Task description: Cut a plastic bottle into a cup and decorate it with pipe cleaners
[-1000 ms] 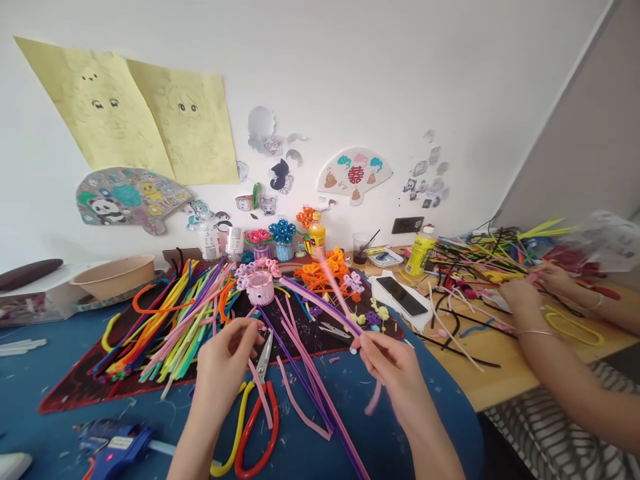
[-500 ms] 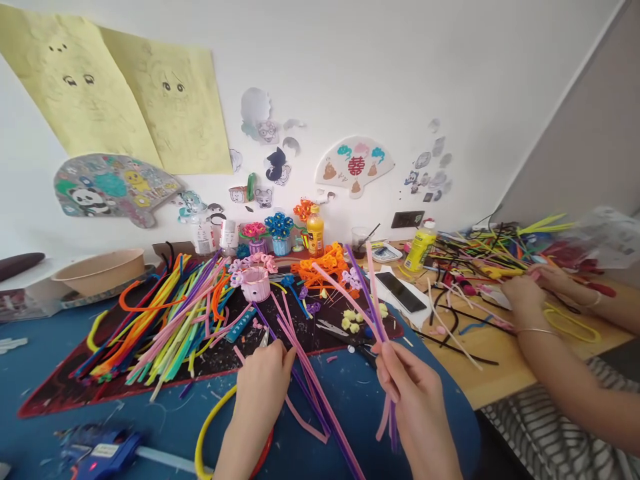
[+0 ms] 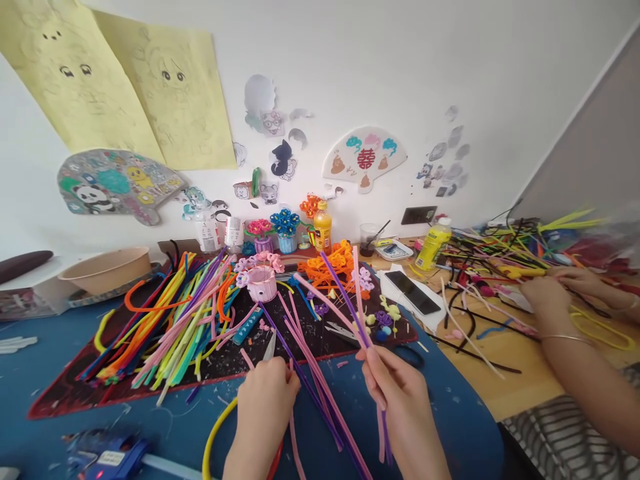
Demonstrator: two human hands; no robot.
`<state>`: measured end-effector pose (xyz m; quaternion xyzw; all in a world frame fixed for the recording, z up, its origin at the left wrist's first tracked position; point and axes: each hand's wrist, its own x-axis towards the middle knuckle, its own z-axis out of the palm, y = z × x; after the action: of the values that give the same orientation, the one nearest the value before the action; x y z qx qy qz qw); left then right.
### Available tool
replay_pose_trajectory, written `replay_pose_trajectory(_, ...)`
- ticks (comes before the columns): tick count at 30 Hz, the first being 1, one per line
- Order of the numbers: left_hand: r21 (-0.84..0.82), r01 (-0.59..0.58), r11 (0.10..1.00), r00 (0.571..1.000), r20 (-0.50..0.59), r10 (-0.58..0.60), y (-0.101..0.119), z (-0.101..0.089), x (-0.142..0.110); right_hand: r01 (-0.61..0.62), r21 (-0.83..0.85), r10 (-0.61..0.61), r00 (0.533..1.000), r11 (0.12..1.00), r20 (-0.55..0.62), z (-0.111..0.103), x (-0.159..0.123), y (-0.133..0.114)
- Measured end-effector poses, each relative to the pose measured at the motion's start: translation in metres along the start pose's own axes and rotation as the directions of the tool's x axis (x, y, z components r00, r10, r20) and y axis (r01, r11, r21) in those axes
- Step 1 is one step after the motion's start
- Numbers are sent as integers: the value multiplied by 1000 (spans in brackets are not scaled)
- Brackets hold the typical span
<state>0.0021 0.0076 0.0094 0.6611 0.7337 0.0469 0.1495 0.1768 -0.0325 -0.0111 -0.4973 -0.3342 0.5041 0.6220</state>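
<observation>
My right hand [image 3: 397, 393] is closed around a small bunch of pink and purple pipe cleaners [image 3: 361, 320], whose ends fan out above the fingers and poke out below. My left hand [image 3: 265, 407] is closed, thumb against fingers, on a pink pipe cleaner [image 3: 296, 450] that hangs down past the thumb. A pointed silver blade [image 3: 271, 347] shows just beyond the left knuckles; whether that hand holds it too is hidden. Between both hands, long pink and purple pipe cleaners [image 3: 316, 380] lie across the table. A yellow loop [image 3: 214, 433] curves beside the left wrist.
Many coloured pipe cleaners [image 3: 175, 333] lie on a dark mat at left, near a pink pot [image 3: 261, 285]. A blue glue gun [image 3: 110, 457] sits at front left. A phone [image 3: 411, 292] and bottle [image 3: 434, 243] stand right, by another person's hands [image 3: 547, 300].
The bunch in my right hand has moved slightly left and down. The pink pipe cleaner by my left hand now hangs more steeply. The whole view has shifted a little.
</observation>
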Motion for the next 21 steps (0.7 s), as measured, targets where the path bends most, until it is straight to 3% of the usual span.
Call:
replay_pose_trajectory(2,-105,-33,994,999,-23,31,-6,-7,1,-26,-14,26,999,1000,30,5,-1,-3)
replay_pose_trajectory(4,-350,-106,931,991,-108,73,-13,-17,1,-49,-28,51,997,998,56,9,-2,-4)
replay_pose_trajectory(5,-512,-156,844,983,-167,81,-16,-22,1,-58,-34,60,996,998,68,10,-2,-4)
replay_pose_trajectory(7,-770,-251,587,962,-267,60,-18,-30,3,-72,-40,75,993,997,96,12,-1,-3)
replay_pose_trajectory(8,-836,-281,472,954,-297,44,-18,-34,4,-79,-41,83,991,996,106,12,-1,-1)
replay_pose_trajectory(10,-880,-316,355,944,-330,23,-13,-39,7,-92,-40,96,988,995,119,14,0,1)
replay_pose_trajectory(15,-890,-369,269,919,-392,-34,2,-42,17,-78,-55,84,989,995,122,21,1,7)
replay_pose_trajectory(21,-860,-399,318,905,-426,-16,1,-37,23,-80,-45,85,990,996,115,26,5,15)
